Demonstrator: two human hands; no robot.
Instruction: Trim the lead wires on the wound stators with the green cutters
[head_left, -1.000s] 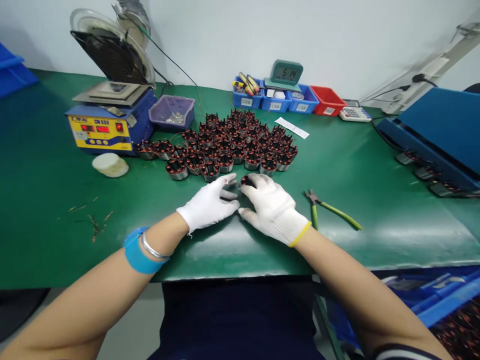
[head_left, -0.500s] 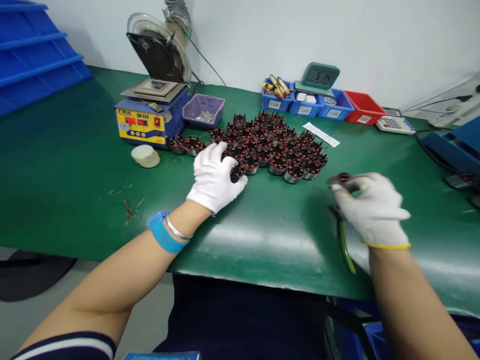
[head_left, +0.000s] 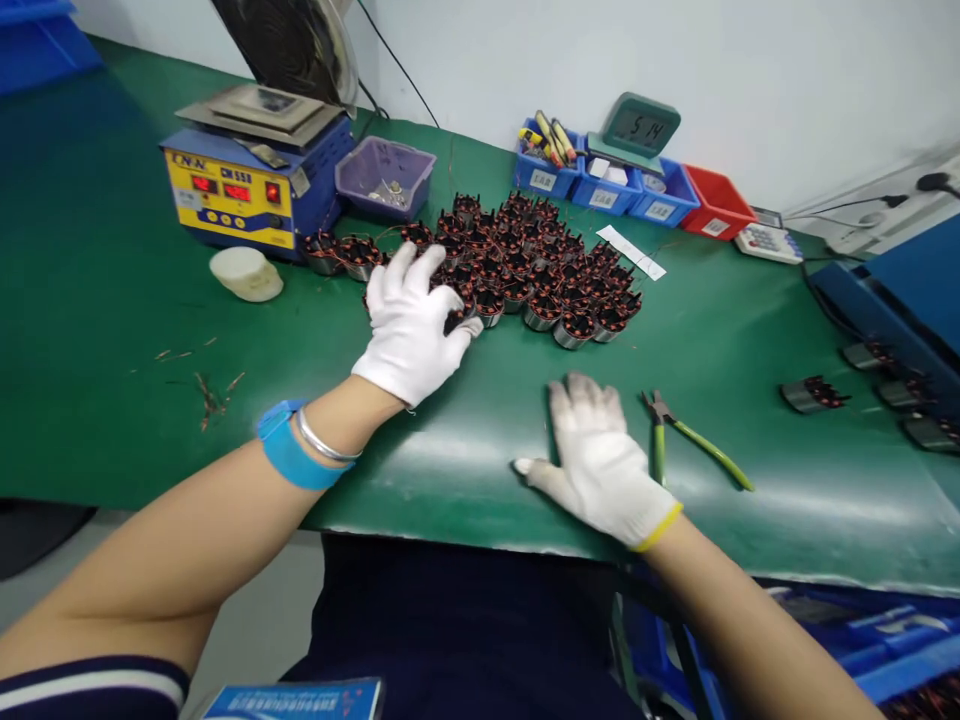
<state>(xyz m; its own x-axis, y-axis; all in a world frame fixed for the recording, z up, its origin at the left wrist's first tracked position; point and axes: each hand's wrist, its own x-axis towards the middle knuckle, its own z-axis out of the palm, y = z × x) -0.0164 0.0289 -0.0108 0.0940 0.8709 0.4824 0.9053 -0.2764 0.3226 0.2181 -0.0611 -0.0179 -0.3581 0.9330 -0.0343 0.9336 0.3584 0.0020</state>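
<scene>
Several motor stators (head_left: 517, 250) with black tops, copper windings and steel rims stand crowded together on the green table. My left hand (head_left: 412, 325), in a white glove, is at the left front edge of this group. Its thumb and fingers curl around one stator (head_left: 459, 317), mostly hidden by the glove. Fingers spread and empty, my gloved right hand (head_left: 596, 455) is over the table near its front edge. Just right of it lie green-handled cutters (head_left: 660, 408), jaws apart. Farther right, a single stator (head_left: 812, 395) lies on its side.
A purple tray (head_left: 386, 175) sits beside the blue-yellow machine (head_left: 240, 195), with a white round block (head_left: 246, 274) in front. Along the wall are blue bins (head_left: 546, 180), a red bin (head_left: 716, 205) and a clock (head_left: 641, 125). Wire scraps (head_left: 210, 400) lie left.
My right hand has let go of the stator at the right and moved left, opening its fingers. The cutters now show fully. My left hand stays at the same stator while the view has shifted.
</scene>
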